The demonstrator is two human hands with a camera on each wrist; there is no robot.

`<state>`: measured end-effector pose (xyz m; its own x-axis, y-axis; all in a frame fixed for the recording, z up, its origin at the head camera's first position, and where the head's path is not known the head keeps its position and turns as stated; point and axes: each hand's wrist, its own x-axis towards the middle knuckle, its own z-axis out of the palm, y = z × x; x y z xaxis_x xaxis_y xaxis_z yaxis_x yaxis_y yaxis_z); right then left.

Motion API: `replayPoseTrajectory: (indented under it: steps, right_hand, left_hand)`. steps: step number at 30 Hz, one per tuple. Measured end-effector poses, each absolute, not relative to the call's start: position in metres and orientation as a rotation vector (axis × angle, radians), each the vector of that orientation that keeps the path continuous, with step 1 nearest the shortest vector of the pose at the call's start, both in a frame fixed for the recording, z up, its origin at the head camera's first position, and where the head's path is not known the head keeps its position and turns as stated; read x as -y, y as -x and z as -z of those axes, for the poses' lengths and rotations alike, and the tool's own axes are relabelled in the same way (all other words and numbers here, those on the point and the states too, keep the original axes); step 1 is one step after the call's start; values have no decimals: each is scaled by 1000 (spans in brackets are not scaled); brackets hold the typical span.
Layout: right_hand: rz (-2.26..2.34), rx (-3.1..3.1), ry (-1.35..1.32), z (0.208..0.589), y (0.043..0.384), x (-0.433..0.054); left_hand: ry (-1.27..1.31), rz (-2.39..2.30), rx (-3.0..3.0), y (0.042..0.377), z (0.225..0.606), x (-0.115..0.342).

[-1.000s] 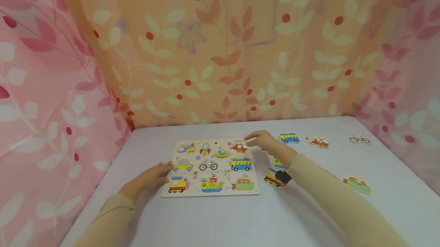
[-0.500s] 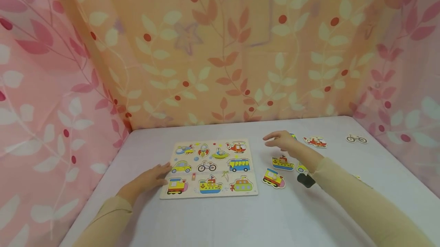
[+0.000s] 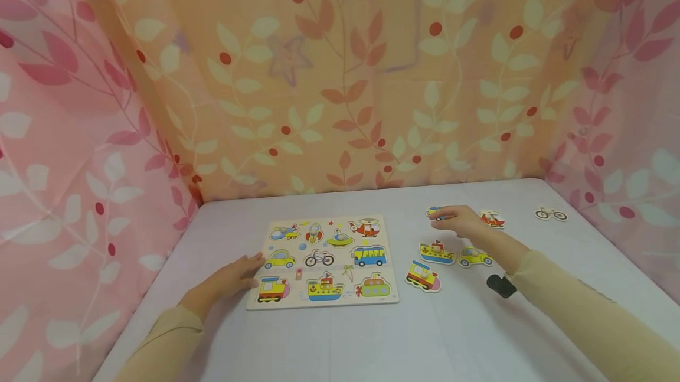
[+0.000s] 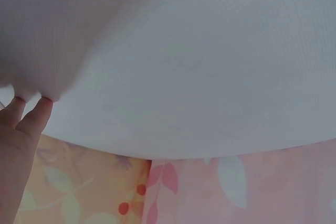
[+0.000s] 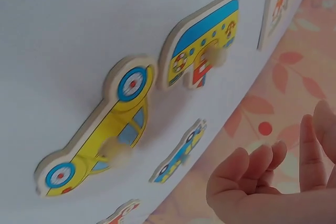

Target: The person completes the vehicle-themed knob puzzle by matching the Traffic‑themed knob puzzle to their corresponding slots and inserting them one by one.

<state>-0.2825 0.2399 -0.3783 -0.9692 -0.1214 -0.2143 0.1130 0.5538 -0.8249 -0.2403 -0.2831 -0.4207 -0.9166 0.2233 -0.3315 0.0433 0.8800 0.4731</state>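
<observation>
A wooden puzzle board (image 3: 390, 284) with vehicle pictures lies on the table. In its top row the airplane (image 3: 285, 232), rocket (image 3: 313, 234) and flying saucer (image 3: 340, 239) bear knobs. My left hand (image 3: 231, 278) rests at the board's left edge; two of its fingertips touch the cloth in the left wrist view. Holding nothing, my right hand (image 3: 464, 224) hovers with loosely bent fingers by the bus piece (image 3: 435, 213), partly covering it and the helicopter piece (image 3: 494, 220). Below it lie the ship piece (image 3: 437, 251), car piece (image 5: 118, 129) and train piece (image 3: 422, 276).
A bicycle piece (image 3: 551, 214) lies at the far right of the white table (image 3: 329, 346). Floral curtains (image 3: 340, 104) stand behind and on both sides. A black object (image 3: 502, 286) sits under my right wrist.
My right hand has moved right, from the board's helicopter corner to beside the bus piece. The ship and car pieces have come into view; the sleeve now hides the submarine piece. The left hand stays.
</observation>
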Motion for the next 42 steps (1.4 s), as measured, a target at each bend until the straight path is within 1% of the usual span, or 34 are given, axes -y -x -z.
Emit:
replayPoseTrajectory:
  steps: [10, 16, 26, 35, 42]
  right_hand:
    - [1378, -2594, 21, 381, 278, -265]
    - [1384, -2656, -43, 388, 275, -281]
    - [1386, -2698, -107, 400, 278, -305]
    - [1369, -2786, -166, 407, 282, -322]
    - [1337, -2805, -295, 415, 289, -339]
  left_hand:
    - [-233, -631, -2686, 240, 421, 283]
    - [-213, -625, -2686, 239, 421, 282]
    - [-259, -625, -2691, 239, 418, 282]
    - [-219, -666, -2680, 237, 418, 281]
    - [-222, -659, -2683, 237, 418, 282]
